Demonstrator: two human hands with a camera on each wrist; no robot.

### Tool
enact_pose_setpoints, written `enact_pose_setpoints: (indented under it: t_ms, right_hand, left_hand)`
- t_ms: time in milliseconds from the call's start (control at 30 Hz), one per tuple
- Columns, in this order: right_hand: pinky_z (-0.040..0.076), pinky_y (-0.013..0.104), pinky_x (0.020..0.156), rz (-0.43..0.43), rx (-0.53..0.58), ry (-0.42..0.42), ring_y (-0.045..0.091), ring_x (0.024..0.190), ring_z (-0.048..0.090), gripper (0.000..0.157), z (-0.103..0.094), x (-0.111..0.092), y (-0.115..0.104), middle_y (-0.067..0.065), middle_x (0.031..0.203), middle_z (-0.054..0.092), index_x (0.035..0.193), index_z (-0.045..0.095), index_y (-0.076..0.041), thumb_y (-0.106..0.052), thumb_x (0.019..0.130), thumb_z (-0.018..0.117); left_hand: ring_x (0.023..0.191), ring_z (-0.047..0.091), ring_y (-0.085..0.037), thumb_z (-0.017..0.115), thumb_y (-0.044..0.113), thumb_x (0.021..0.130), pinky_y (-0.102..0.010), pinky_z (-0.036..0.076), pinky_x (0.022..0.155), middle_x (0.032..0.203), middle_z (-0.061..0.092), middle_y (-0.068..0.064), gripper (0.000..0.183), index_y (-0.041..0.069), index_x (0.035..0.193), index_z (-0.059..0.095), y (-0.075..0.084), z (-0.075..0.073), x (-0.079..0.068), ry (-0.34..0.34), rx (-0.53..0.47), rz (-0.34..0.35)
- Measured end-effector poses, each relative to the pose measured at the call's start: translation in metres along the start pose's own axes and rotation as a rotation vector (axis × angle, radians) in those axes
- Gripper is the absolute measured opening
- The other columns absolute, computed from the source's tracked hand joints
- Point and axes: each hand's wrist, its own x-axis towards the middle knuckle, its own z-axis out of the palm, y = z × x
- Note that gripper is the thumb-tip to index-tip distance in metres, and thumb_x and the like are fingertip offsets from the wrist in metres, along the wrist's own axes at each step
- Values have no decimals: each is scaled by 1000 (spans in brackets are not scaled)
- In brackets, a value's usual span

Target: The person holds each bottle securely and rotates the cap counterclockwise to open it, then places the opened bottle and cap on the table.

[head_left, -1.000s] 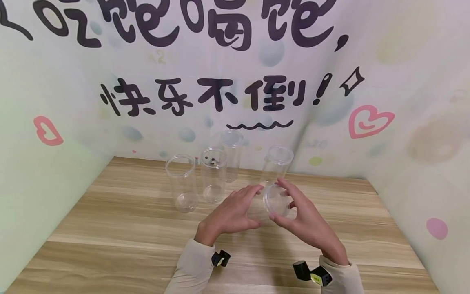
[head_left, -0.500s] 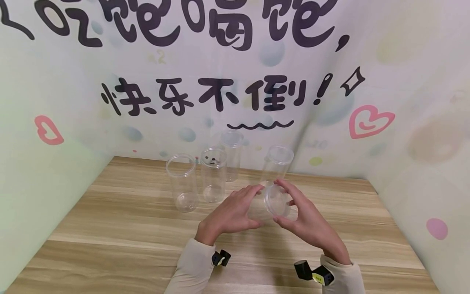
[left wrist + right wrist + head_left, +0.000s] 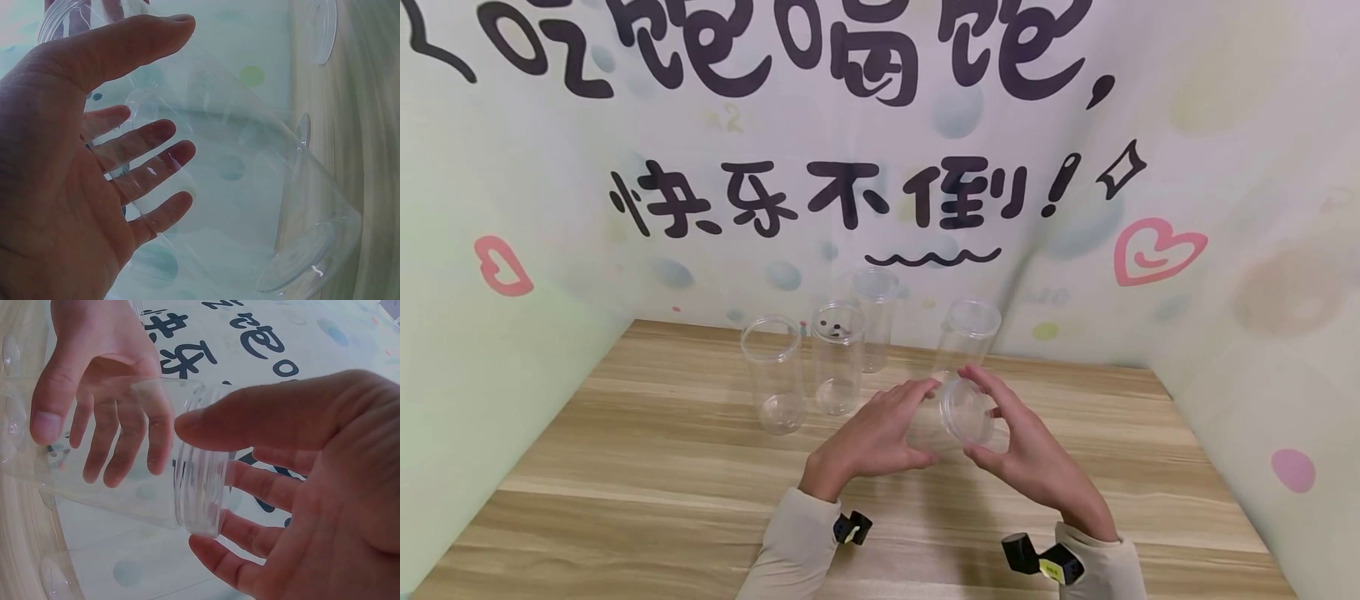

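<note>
My left hand (image 3: 876, 433) grips the body of a clear plastic jar (image 3: 237, 156), thumb on the near side and fingers round the far side. The jar lies tilted above the table, its mouth end to the right and its base low to the left. On that mouth end sits a clear ridged screw lid (image 3: 203, 487). My right hand (image 3: 1033, 450) holds the lid by its edge, with the thumb on one side and the fingers spread round the other. A second clear round lid (image 3: 323, 31) lies on the table, partly behind my right hand in the head view.
Several clear jars stand behind my hands. The two at the left, a front jar (image 3: 775, 383) and its neighbour (image 3: 838, 367), have open tops. A back jar (image 3: 874, 321) and a right jar (image 3: 968, 333) look lidded. A printed wall (image 3: 737, 275) borders the wooden table (image 3: 625, 467).
My right hand has turned slightly about the lid, its thumb shifting a little to the right and down. The left hand and the jar have stayed nearly still.
</note>
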Motion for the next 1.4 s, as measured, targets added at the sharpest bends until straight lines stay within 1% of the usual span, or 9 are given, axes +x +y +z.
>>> enact_pose_setpoints:
  t_ms: [133, 300, 467, 633, 767, 867, 1000, 1200, 1400]
  right_hand:
    - [51, 40, 90, -5, -10, 3, 29, 130, 46, 94, 0, -1, -1, 9, 151, 46, 151, 36, -9, 14, 70, 78]
    - [51, 42, 91, -13, -13, 6, 21, 132, 44, 95, 0, -1, 0, 9, 151, 46, 151, 37, -9, 16, 69, 78]
    - [50, 44, 91, -7, -7, -5, 28, 132, 44, 96, 0, -1, 1, 10, 151, 45, 151, 36, -11, 16, 69, 78]
    - [49, 48, 92, 35, 3, -13, 25, 131, 44, 95, 1, -1, 2, 10, 151, 42, 152, 35, -13, 4, 73, 83]
    - [50, 45, 90, 67, -12, 33, 26, 132, 44, 88, 5, 1, 2, 10, 153, 38, 152, 35, -10, -12, 78, 84]
    - [51, 43, 86, 114, -35, 74, 30, 129, 46, 83, 8, 2, 1, 12, 152, 37, 149, 38, -5, -20, 81, 83]
    - [51, 41, 80, 219, -102, 102, 31, 116, 54, 75, 10, 2, -4, 14, 144, 45, 144, 41, -3, -30, 85, 78]
    - [51, 39, 74, 392, -201, 84, 25, 99, 61, 74, 9, 2, -11, 12, 128, 56, 143, 42, -5, -49, 89, 69]
    - [47, 31, 67, 440, -212, 67, 13, 77, 58, 71, 10, 4, -13, 10, 114, 64, 133, 51, -4, -56, 88, 67]
  left_hand:
    - [125, 52, -14, 83, 35, 77, -44, 42, 107, 138, 55, -2, 86, 15, 146, 38, 0, 0, 0, 1, 7, -1]
    - [125, 52, -14, 83, 36, 77, -44, 42, 107, 138, 54, -1, 86, 15, 146, 37, 1, 0, 0, -4, 8, -6]
    - [126, 51, -14, 83, 36, 77, -44, 42, 107, 139, 54, -1, 86, 15, 146, 38, 1, 0, 0, -2, 11, -4]
    - [126, 52, -15, 83, 36, 77, -44, 42, 106, 139, 55, -2, 86, 14, 147, 38, 1, 0, 0, 0, 13, -2]
    - [126, 52, -15, 84, 36, 76, -44, 43, 106, 138, 55, -2, 87, 12, 147, 38, 1, 0, 0, 7, 24, 4]
    - [128, 51, -15, 83, 36, 76, -44, 43, 106, 139, 55, -1, 87, 11, 147, 38, 1, 0, 0, 8, 29, 5]
    - [130, 50, -15, 83, 35, 77, -45, 41, 107, 140, 54, -1, 87, 13, 147, 37, 1, 1, 0, 0, 26, 2]
    - [130, 50, -15, 82, 35, 77, -44, 41, 108, 141, 53, -1, 86, 16, 147, 37, 1, 1, -1, -4, 33, -5]
    - [131, 49, -16, 82, 36, 78, -44, 41, 107, 142, 53, -2, 85, 15, 147, 37, 2, 1, 0, -17, 48, -3]
